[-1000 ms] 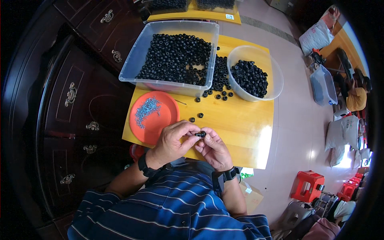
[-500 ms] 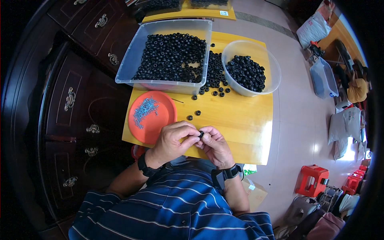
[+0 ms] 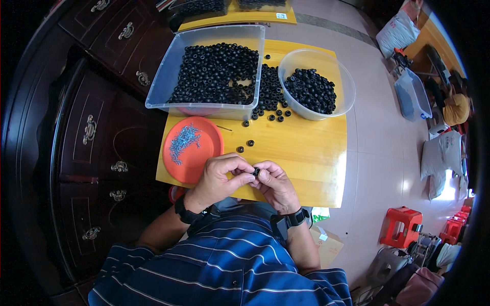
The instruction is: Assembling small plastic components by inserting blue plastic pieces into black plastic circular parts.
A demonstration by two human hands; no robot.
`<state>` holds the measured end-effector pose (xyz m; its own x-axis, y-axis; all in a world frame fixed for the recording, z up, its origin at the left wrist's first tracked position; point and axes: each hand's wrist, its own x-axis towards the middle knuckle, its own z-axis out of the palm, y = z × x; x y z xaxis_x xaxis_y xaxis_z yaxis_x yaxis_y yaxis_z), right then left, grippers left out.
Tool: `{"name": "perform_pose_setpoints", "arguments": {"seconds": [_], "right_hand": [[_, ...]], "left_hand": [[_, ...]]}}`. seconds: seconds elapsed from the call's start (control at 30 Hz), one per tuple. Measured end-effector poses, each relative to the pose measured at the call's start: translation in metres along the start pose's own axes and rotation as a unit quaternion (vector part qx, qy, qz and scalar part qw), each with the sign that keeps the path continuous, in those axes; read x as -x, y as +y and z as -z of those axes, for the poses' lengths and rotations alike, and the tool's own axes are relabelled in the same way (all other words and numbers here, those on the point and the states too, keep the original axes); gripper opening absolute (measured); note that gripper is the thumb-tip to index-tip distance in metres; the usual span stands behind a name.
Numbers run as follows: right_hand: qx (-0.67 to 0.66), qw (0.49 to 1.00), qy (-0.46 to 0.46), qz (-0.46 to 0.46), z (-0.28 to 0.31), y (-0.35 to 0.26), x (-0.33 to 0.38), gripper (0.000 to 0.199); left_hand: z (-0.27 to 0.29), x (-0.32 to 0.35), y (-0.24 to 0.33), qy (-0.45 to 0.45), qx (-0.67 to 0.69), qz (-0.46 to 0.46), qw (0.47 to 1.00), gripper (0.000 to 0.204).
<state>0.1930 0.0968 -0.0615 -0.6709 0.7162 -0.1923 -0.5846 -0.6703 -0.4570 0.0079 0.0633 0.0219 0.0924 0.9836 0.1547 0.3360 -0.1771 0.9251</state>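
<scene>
Near the table's front edge, the fingers of my right hand are closed around a small black ring-shaped part. My left hand meets it there, thumb and forefinger pinched against the ring's left side; whether they hold something tiny is hidden. Just beyond my fingers, two loose black rings lie on the yellow table. Beside my left hand sits an orange-red plate bearing a heap of small bluish metallic pieces, too fine to name.
A large clear bin full of black rings stands at the back left, a round clear tub of them at the back right. More rings spread between. Dark wooden drawers border the left; a red stool stands on the right floor.
The whole view has shifted slightly. My hands stay together at the black ring, with only small movement of the fingers.
</scene>
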Motion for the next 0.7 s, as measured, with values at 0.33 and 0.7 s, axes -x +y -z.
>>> {"name": "perform_pose_setpoints", "arguments": {"seconds": [0.33,0.7], "right_hand": [[-0.093,0.995,-0.034,-0.026,0.0024,0.0056,-0.0016,0.021],[-0.094,0.995,-0.034,-0.024,0.0035,0.0072,-0.0026,0.021]], "left_hand": [[-0.0024,0.0004,-0.0007,0.031,0.032,-0.015,0.999,0.013],[0.0006,0.0014,-0.0026,0.002,-0.009,0.017,1.0,0.01]]}}
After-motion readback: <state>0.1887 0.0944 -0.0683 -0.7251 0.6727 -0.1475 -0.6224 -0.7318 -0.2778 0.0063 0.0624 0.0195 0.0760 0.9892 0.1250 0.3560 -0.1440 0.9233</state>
